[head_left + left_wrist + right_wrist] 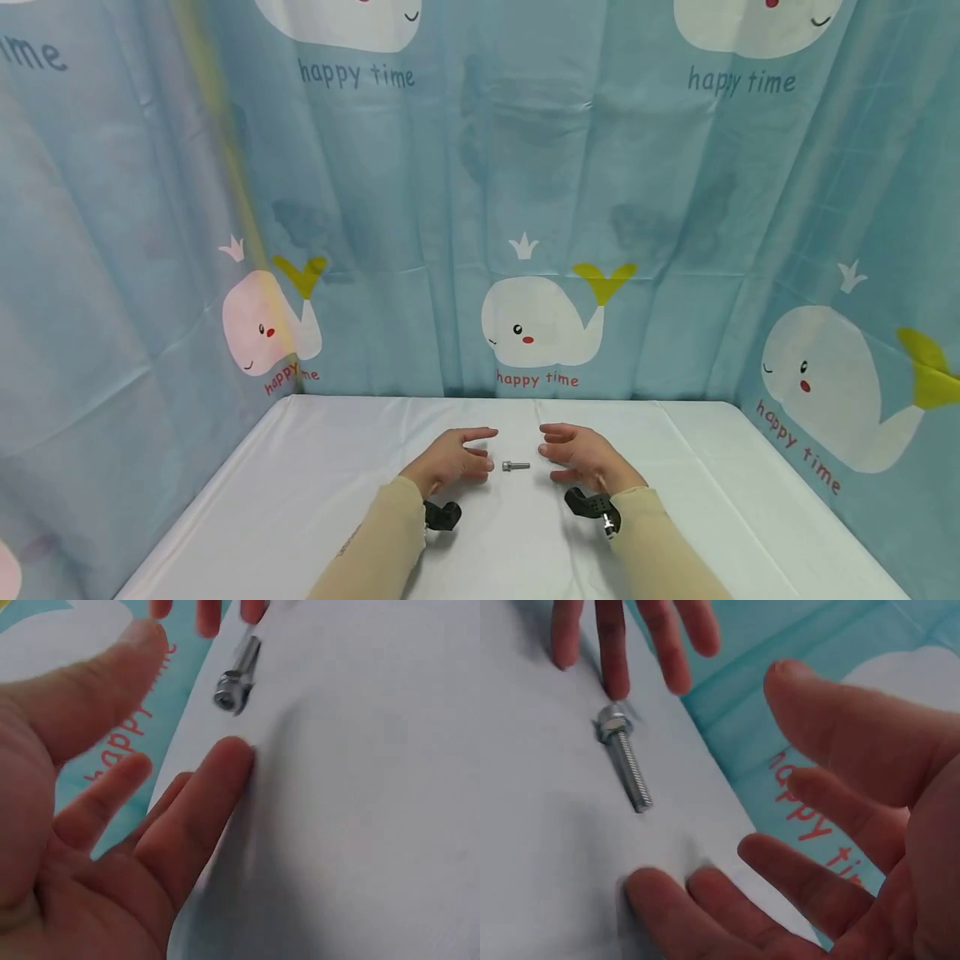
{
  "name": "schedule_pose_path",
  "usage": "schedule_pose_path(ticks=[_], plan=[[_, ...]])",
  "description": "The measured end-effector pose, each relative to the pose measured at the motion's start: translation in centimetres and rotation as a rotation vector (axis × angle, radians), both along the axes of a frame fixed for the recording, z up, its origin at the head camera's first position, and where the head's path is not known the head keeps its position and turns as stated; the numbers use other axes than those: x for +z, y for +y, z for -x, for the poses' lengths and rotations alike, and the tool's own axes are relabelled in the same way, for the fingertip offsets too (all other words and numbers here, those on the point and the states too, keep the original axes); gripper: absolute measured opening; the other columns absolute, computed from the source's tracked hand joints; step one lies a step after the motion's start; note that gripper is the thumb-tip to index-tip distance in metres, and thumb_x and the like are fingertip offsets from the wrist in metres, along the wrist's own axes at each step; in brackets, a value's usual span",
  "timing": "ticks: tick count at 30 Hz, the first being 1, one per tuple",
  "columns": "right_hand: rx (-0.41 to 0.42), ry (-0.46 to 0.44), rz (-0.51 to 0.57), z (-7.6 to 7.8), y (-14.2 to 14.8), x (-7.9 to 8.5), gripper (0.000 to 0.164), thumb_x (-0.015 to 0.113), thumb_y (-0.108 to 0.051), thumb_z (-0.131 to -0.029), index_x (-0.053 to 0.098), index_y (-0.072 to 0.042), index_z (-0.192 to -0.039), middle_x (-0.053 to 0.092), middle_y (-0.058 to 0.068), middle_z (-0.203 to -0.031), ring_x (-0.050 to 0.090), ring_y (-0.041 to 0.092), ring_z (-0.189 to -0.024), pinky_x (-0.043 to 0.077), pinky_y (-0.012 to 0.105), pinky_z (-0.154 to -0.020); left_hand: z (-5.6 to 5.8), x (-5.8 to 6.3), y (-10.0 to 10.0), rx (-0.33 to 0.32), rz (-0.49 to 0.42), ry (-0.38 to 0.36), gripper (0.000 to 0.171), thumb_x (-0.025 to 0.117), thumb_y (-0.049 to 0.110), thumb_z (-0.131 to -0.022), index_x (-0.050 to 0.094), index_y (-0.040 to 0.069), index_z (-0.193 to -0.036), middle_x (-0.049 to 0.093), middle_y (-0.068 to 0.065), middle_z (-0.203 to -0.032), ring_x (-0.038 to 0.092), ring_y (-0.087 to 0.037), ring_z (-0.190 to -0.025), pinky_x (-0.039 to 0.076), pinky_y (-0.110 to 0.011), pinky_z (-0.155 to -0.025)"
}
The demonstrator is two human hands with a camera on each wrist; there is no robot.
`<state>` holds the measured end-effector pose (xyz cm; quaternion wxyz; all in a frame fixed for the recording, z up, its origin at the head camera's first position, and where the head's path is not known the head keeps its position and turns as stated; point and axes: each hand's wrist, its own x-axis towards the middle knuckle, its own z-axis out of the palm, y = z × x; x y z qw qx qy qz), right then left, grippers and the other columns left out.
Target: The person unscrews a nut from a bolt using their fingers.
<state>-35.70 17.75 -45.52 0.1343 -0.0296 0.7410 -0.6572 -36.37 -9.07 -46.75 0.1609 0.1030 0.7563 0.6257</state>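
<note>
A silver socket-head bolt point(516, 466) lies on its side on the white cloth between the two hands. Its head points toward the left hand and its threaded end toward the right. A hex nut point(615, 725) sits on the shank close under the head. To the left of the bolt is my left hand point(453, 460), fingers spread and apart from it, holding nothing. My right hand point(588, 458) stands on the other side, fingers loosely extended, also with nothing in it. In the left wrist view the bolt point(238, 675) appears beyond the left fingertips.
A white cloth point(675, 467) covers the table, with light creases running across it. Blue curtains point(420, 208) printed with whales hang along the back and both sides. Each wrist wears a black camera mount, the left one point(442, 516) and the right one point(592, 505).
</note>
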Motion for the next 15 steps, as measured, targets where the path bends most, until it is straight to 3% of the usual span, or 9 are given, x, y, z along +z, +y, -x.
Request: schedule_pose_path(ticks=[7,15], plan=[[0.093,0.024,-0.013,-0.3,-1.4,-1.3,0.060,0.079,-0.008,-0.085,0.055,0.002,-0.138,0.046,0.026,-0.144,0.061,0.026,-0.111,0.055,0.042,-0.086,-0.4,-1.0,1.2,0.078,0.054,0.027,0.054,0.083,-0.004,-0.077,0.069,0.008,-0.127,0.060,-0.016,-0.112,0.065,-0.021,-0.084,0.058,-0.032,-0.074],[0.048,0.106,-0.151,-0.1,-2.4,-2.1,0.050,0.082,-0.003,-0.080,0.066,0.000,-0.128,0.060,0.019,-0.127,0.067,0.020,-0.092,0.057,0.035,-0.079,-0.6,-1.3,1.6,0.110,0.234,0.138,0.043,0.086,0.004,-0.075,0.076,0.016,-0.115,0.063,-0.006,-0.107,0.057,-0.021,-0.092,0.054,-0.037,-0.080]])
